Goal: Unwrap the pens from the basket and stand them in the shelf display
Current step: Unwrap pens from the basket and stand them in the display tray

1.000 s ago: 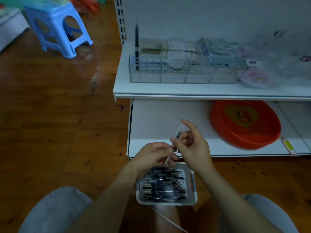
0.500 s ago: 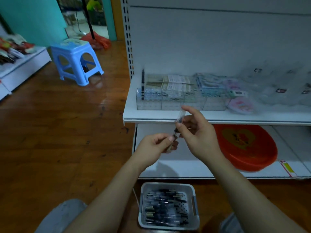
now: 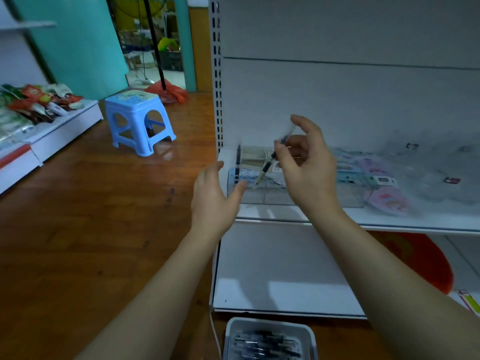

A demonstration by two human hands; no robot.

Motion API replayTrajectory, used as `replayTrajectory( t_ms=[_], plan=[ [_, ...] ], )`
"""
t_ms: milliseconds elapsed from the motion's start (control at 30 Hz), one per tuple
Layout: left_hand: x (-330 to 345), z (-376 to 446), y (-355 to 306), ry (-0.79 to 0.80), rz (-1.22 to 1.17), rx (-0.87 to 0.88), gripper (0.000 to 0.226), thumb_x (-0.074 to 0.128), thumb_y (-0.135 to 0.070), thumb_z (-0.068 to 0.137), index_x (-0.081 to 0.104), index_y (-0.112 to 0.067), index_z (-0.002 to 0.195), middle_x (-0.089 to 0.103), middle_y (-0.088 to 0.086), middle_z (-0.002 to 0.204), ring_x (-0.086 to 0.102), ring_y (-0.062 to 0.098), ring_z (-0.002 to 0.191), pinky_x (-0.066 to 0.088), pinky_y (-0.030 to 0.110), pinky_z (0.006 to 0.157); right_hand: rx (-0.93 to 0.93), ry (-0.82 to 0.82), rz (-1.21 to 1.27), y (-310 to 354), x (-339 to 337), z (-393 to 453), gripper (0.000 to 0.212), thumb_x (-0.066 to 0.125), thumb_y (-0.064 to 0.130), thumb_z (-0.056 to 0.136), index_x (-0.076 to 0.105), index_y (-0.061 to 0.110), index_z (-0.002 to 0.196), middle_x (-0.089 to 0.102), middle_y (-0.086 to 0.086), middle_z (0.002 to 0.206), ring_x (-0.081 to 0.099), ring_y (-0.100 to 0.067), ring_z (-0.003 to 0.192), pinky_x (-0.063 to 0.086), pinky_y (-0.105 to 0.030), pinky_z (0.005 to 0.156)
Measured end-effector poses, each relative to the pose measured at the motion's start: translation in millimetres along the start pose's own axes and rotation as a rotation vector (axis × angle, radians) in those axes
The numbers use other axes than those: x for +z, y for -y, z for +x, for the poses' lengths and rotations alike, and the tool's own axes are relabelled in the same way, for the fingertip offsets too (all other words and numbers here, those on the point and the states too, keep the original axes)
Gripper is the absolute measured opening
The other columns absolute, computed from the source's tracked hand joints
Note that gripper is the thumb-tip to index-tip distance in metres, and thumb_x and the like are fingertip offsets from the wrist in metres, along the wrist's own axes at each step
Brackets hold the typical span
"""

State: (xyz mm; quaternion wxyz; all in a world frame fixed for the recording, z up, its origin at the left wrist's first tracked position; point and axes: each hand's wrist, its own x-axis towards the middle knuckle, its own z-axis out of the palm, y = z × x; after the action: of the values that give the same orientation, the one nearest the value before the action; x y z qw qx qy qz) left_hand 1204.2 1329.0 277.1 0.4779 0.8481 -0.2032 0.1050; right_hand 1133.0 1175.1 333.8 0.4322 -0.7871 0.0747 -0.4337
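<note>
My right hand (image 3: 305,165) pinches a black pen (image 3: 268,165) between thumb and fingers, its tip slanting down toward the clear display holder (image 3: 259,190) on the upper shelf. A clear wrapper (image 3: 291,131) sticks up, blurred, from the same hand. My left hand (image 3: 214,196) hovers with relaxed fingers at the holder's left end and holds nothing. One black pen (image 3: 237,162) stands upright in the holder's left corner. The white basket (image 3: 228,339) with several wrapped pens sits on the floor at the bottom edge.
The white shelf (image 3: 389,219) carries blurred packets to the right of the holder. A red tray (image 3: 428,258) lies on the lower shelf. On the wooden floor to the left stand a blue stool (image 3: 139,120) and a low white rack of snack packets (image 3: 39,102).
Both hands rose from the basket to the upper shelf. The left hand let go of the pen and opened. The right hand now carries the pen toward the holder. The view tilted upward.
</note>
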Motion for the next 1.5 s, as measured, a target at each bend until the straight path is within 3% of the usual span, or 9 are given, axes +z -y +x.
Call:
replayTrajectory(
  t_ms=[133,233,333,500,800,1067,1233,1400,1500],
  plan=[
    [1,23,13,0.241,-0.044,-0.065,0.081,0.063,-0.055,0.089,0.027,-0.024,0.154,0.036,-0.001,0.157,0.037,0.019,0.142,0.038,0.045,0.113,-0.028,-0.022,-0.038,2,15,16,0.044,0.064,0.020,0.096,0.051,0.027,0.137,0.068,0.012,0.091,0.067,-0.005,0.081,0.057,-0.032,0.078],
    [0,34,20,0.360,-0.046,-0.057,0.078,0.063,-0.053,0.090,0.029,-0.024,0.154,0.041,-0.004,0.155,0.042,0.016,0.139,0.040,0.034,0.108,-0.035,0.001,-0.091,0,23,25,0.044,0.063,0.021,0.097,0.050,0.029,0.138,0.066,0.014,0.091,0.066,-0.003,0.081,0.056,-0.026,0.076],
    [-1,37,24,0.399,-0.029,-0.011,0.069,0.061,-0.052,0.092,0.038,-0.024,0.151,0.050,-0.004,0.148,0.048,0.015,0.134,0.037,0.023,0.096,-0.032,0.036,-0.131,-5,31,31,0.044,0.061,0.022,0.098,0.048,0.029,0.140,0.065,0.015,0.092,0.065,-0.002,0.082,0.054,-0.023,0.076],
    [-2,38,27,0.391,-0.039,0.013,0.062,0.060,-0.050,0.093,0.043,-0.026,0.147,0.053,-0.004,0.145,0.049,0.014,0.132,0.038,0.023,0.094,-0.025,0.154,-0.190,-8,41,33,0.046,0.062,0.021,0.098,0.048,0.031,0.141,0.062,0.016,0.093,0.062,0.004,0.080,0.045,-0.004,0.070],
    [-8,40,27,0.441,-0.051,0.002,0.063,0.061,-0.051,0.092,0.041,-0.030,0.148,0.054,-0.002,0.143,0.050,0.013,0.129,0.037,0.022,0.092,-0.064,0.334,-0.349,-15,49,23,0.049,0.062,0.019,0.097,0.046,0.030,0.142,0.062,0.010,0.099,0.066,-0.013,0.086,0.056,-0.034,0.083],
    [-5,36,25,0.425,-0.057,-0.002,0.065,0.060,-0.049,0.094,0.037,-0.026,0.151,0.050,-0.002,0.148,0.047,0.015,0.134,0.036,0.023,0.098,-0.041,0.351,-0.375,-18,51,21,0.051,0.060,0.021,0.098,0.042,0.031,0.145,0.062,0.009,0.096,0.066,-0.017,0.087,0.056,-0.038,0.084],
    [-3,34,25,0.394,-0.129,-0.047,0.079,0.064,-0.050,0.091,0.028,-0.024,0.155,0.036,-0.003,0.157,0.036,0.016,0.142,0.037,0.037,0.113,-0.034,0.369,-0.376,-19,48,12,0.067,0.060,0.021,0.098,0.026,0.037,0.154,0.066,0.003,0.117,0.065,-0.014,0.093,0.055,-0.033,0.084],
    [-5,26,24,0.163,-0.231,-0.085,0.073,0.070,-0.050,0.087,0.038,-0.026,0.148,0.041,-0.007,0.151,0.038,0.011,0.138,0.037,0.026,0.103,-0.016,0.240,-0.317,-22,42,-3,0.061,0.064,0.026,0.095,0.036,0.030,0.149,0.061,0.008,0.117,0.062,-0.006,0.091,0.057,-0.037,0.080],
    [-7,20,24,0.053,-0.198,0.007,0.061,0.071,-0.050,0.086,0.047,-0.029,0.138,0.049,-0.011,0.136,0.044,0.010,0.130,0.042,0.031,0.104,-0.050,0.167,-0.299,-20,38,-19,0.053,0.067,0.025,0.093,0.046,0.023,0.142,0.061,0.007,0.111,0.060,-0.006,0.089,0.056,-0.031,0.078]
  ],
)
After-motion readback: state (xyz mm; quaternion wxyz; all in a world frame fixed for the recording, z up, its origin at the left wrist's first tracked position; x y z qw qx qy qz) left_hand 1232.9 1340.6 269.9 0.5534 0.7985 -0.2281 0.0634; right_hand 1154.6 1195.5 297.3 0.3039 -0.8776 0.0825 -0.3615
